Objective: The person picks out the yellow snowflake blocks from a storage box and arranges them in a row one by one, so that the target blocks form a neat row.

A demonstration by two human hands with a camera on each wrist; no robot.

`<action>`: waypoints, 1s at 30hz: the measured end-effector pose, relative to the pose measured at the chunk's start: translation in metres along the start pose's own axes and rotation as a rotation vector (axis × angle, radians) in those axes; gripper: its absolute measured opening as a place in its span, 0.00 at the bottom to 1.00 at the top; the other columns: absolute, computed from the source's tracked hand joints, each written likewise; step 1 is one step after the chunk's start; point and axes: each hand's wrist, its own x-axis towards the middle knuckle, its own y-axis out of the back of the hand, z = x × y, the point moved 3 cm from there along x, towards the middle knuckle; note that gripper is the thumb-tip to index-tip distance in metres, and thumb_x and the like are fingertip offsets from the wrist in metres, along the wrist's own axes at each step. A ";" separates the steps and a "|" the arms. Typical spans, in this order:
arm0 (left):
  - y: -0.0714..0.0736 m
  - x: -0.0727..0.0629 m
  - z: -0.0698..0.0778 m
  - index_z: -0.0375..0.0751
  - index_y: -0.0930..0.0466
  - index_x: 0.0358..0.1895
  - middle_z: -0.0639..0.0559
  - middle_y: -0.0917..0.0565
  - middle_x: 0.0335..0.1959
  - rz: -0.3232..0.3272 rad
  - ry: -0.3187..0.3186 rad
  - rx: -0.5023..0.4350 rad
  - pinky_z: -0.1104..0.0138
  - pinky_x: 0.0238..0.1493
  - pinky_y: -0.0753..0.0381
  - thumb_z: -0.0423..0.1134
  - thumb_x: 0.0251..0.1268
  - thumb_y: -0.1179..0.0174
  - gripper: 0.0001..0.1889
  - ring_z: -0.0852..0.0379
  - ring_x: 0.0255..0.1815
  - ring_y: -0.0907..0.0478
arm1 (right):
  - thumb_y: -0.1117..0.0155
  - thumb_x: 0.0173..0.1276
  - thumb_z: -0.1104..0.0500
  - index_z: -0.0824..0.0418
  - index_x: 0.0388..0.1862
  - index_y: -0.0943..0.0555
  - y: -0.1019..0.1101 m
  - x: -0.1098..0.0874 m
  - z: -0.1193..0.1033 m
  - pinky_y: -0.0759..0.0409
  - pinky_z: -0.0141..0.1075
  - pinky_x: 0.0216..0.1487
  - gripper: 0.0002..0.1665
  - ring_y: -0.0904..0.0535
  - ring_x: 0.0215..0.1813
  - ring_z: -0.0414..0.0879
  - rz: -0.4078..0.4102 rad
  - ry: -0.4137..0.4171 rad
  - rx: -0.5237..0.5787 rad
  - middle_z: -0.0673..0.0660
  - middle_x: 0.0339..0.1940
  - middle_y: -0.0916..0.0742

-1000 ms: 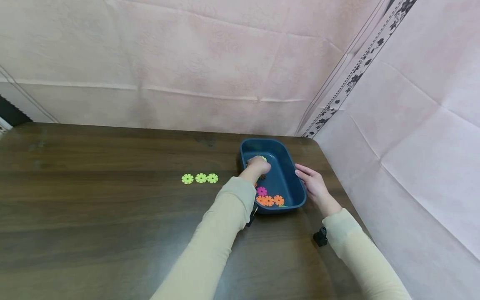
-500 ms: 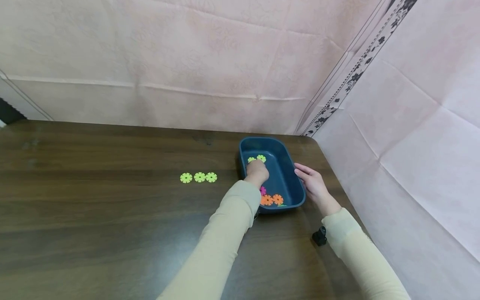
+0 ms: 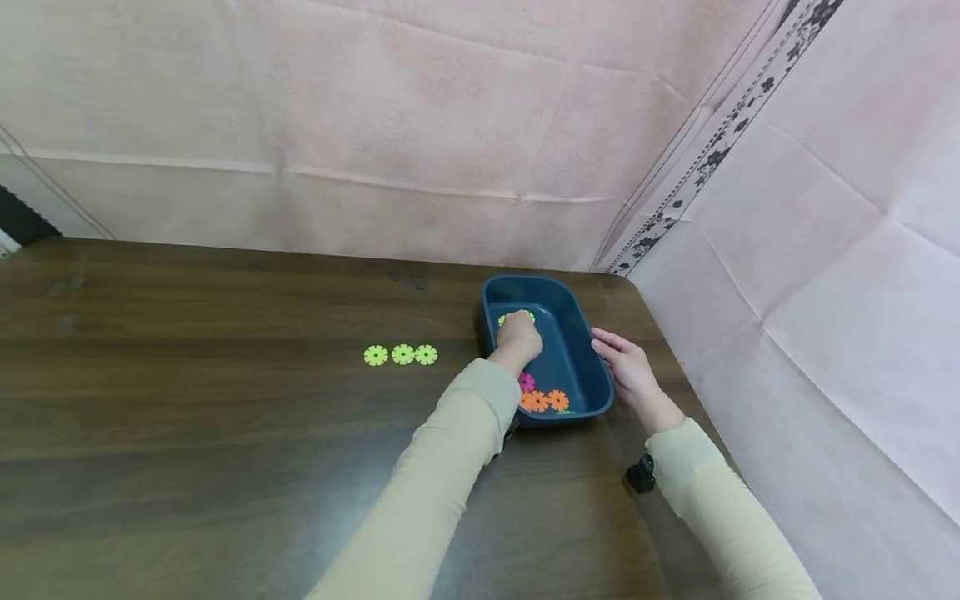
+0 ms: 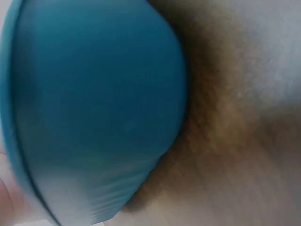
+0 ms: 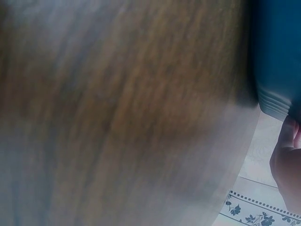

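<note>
My left hand [image 3: 519, 335] reaches down into the blue plastic tray [image 3: 564, 354], back of the hand up. Its fingertips are hidden, so I cannot tell whether it holds a piece. Parts of lime-green flower-shaped pieces [image 3: 531, 316] show just beyond it. A magenta flower piece [image 3: 527, 382] and several orange flower pieces [image 3: 558, 400] lie at the tray's near end. My right hand [image 3: 628, 367] touches the tray's right side with extended fingers; in the right wrist view the same hand [image 5: 287, 167] meets the tray's lower wall. The left wrist view is filled mostly by the tray's outside [image 4: 99, 94].
Three lime-green flower pieces [image 3: 402, 354] lie in a row on the dark wood table [image 3: 225, 417], left of the tray. A pale cloth [image 3: 375, 108] hangs behind the table, and another cloth [image 3: 847, 250] with a floral border stands along the right.
My left hand has shifted slightly right and forward inside the tray, covering and uncovering green pieces. My right hand and the tray stay in place, and the row of three is the same.
</note>
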 end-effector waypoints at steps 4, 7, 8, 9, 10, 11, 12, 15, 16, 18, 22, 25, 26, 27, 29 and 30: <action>0.009 0.001 0.001 0.31 0.18 0.32 0.42 0.15 0.31 -0.066 -0.046 -0.110 0.70 0.28 0.18 0.31 0.60 0.41 0.05 0.56 0.23 0.19 | 0.45 0.70 0.58 0.64 0.71 0.40 -0.001 -0.003 -0.002 0.19 0.24 0.39 0.33 0.19 0.35 0.31 -0.003 -0.008 0.010 0.39 0.35 0.16; 0.015 0.005 0.000 0.31 0.17 0.33 0.43 0.16 0.33 -0.129 -0.024 -0.220 0.73 0.25 0.19 0.30 0.59 0.39 0.04 0.58 0.20 0.21 | 0.44 0.69 0.59 0.64 0.70 0.39 -0.003 -0.005 -0.005 0.19 0.24 0.39 0.33 0.19 0.34 0.32 0.004 -0.019 0.020 0.40 0.34 0.15; 0.017 0.006 0.000 0.32 0.17 0.35 0.44 0.16 0.35 -0.146 -0.007 -0.256 0.74 0.26 0.19 0.30 0.58 0.38 0.04 0.59 0.20 0.21 | 0.44 0.70 0.59 0.64 0.70 0.39 -0.004 -0.006 -0.006 0.19 0.24 0.38 0.32 0.19 0.34 0.32 0.006 -0.022 0.022 0.40 0.34 0.15; 0.019 0.007 0.000 0.32 0.18 0.37 0.44 0.17 0.38 -0.160 0.010 -0.292 0.74 0.26 0.19 0.30 0.58 0.37 0.05 0.59 0.21 0.21 | 0.44 0.69 0.59 0.64 0.70 0.39 -0.005 -0.007 -0.007 0.19 0.25 0.38 0.32 0.19 0.34 0.33 0.007 -0.025 0.023 0.41 0.34 0.15; 0.021 0.009 -0.001 0.32 0.18 0.39 0.43 0.17 0.40 -0.174 0.026 -0.321 0.74 0.27 0.18 0.29 0.58 0.38 0.06 0.59 0.22 0.21 | 0.45 0.70 0.59 0.65 0.70 0.39 -0.005 -0.008 -0.008 0.19 0.25 0.38 0.32 0.19 0.34 0.33 0.011 -0.027 0.018 0.41 0.34 0.15; 0.023 0.010 -0.001 0.32 0.18 0.40 0.43 0.18 0.41 -0.183 0.039 -0.343 0.74 0.28 0.18 0.30 0.59 0.38 0.07 0.59 0.23 0.20 | 0.45 0.70 0.59 0.64 0.70 0.39 -0.006 -0.009 -0.008 0.19 0.25 0.38 0.32 0.19 0.34 0.33 0.012 -0.029 0.013 0.41 0.34 0.15; 0.025 0.011 -0.001 0.32 0.18 0.41 0.43 0.18 0.43 -0.189 0.049 -0.364 0.75 0.28 0.18 0.30 0.59 0.38 0.08 0.58 0.25 0.19 | 0.45 0.70 0.59 0.64 0.70 0.38 -0.006 -0.009 -0.009 0.19 0.25 0.38 0.32 0.19 0.33 0.33 0.014 -0.030 0.007 0.41 0.34 0.15; 0.032 0.012 -0.001 0.33 0.18 0.43 0.41 0.19 0.45 -0.196 0.058 -0.399 0.73 0.31 0.17 0.30 0.60 0.39 0.09 0.53 0.32 0.15 | 0.45 0.70 0.58 0.64 0.70 0.38 -0.006 -0.010 -0.009 0.20 0.24 0.38 0.31 0.20 0.34 0.33 0.016 -0.031 -0.011 0.40 0.34 0.15; 0.034 0.012 -0.002 0.33 0.18 0.44 0.41 0.19 0.45 -0.202 0.058 -0.402 0.73 0.33 0.17 0.30 0.60 0.39 0.10 0.52 0.35 0.15 | 0.45 0.70 0.58 0.64 0.70 0.38 -0.006 -0.010 -0.008 0.20 0.24 0.38 0.31 0.20 0.34 0.33 0.017 -0.031 -0.016 0.40 0.34 0.15; 0.040 0.010 -0.002 0.33 0.18 0.45 0.41 0.19 0.46 -0.211 0.049 -0.402 0.72 0.36 0.17 0.30 0.60 0.39 0.10 0.51 0.39 0.15 | 0.45 0.70 0.58 0.64 0.70 0.38 -0.005 -0.008 -0.007 0.20 0.24 0.38 0.32 0.20 0.34 0.32 0.016 -0.025 -0.017 0.40 0.35 0.16; 0.053 0.005 -0.005 0.32 0.19 0.47 0.40 0.20 0.47 -0.231 0.022 -0.422 0.69 0.43 0.17 0.30 0.61 0.41 0.11 0.49 0.45 0.17 | 0.44 0.70 0.57 0.63 0.70 0.38 -0.002 -0.005 -0.004 0.20 0.23 0.37 0.32 0.20 0.33 0.32 0.021 -0.018 -0.006 0.40 0.35 0.15; 0.063 0.001 -0.009 0.31 0.20 0.48 0.39 0.21 0.48 -0.237 0.012 -0.459 0.68 0.46 0.18 0.30 0.61 0.40 0.12 0.47 0.47 0.18 | 0.44 0.70 0.56 0.62 0.70 0.38 -0.001 -0.003 -0.002 0.20 0.23 0.37 0.32 0.20 0.33 0.32 0.027 -0.020 -0.008 0.39 0.35 0.16; 0.066 0.001 -0.011 0.32 0.20 0.48 0.39 0.21 0.48 -0.241 0.013 -0.471 0.69 0.46 0.18 0.30 0.61 0.40 0.12 0.47 0.48 0.18 | 0.45 0.70 0.56 0.62 0.70 0.38 -0.001 -0.003 -0.002 0.20 0.23 0.37 0.32 0.20 0.34 0.32 0.025 -0.023 -0.014 0.39 0.35 0.16; 0.069 0.000 -0.012 0.32 0.20 0.49 0.40 0.21 0.48 -0.243 0.015 -0.477 0.69 0.46 0.18 0.31 0.61 0.40 0.13 0.48 0.48 0.18 | 0.45 0.70 0.56 0.62 0.71 0.39 -0.001 -0.002 -0.002 0.20 0.23 0.38 0.32 0.20 0.34 0.32 0.024 -0.025 -0.016 0.39 0.35 0.16; 0.075 0.000 -0.016 0.33 0.21 0.50 0.40 0.21 0.48 -0.246 0.017 -0.488 0.70 0.46 0.18 0.31 0.61 0.39 0.14 0.49 0.46 0.18 | 0.45 0.70 0.56 0.62 0.71 0.39 -0.001 -0.002 -0.003 0.20 0.23 0.39 0.32 0.20 0.35 0.32 0.023 -0.027 -0.015 0.39 0.35 0.16; 0.079 0.000 -0.018 0.33 0.22 0.50 0.40 0.21 0.49 -0.250 0.022 -0.495 0.69 0.47 0.18 0.32 0.60 0.39 0.15 0.50 0.45 0.18 | 0.45 0.70 0.57 0.62 0.71 0.39 -0.002 -0.003 -0.003 0.20 0.24 0.39 0.32 0.20 0.35 0.32 0.023 -0.027 -0.015 0.39 0.35 0.16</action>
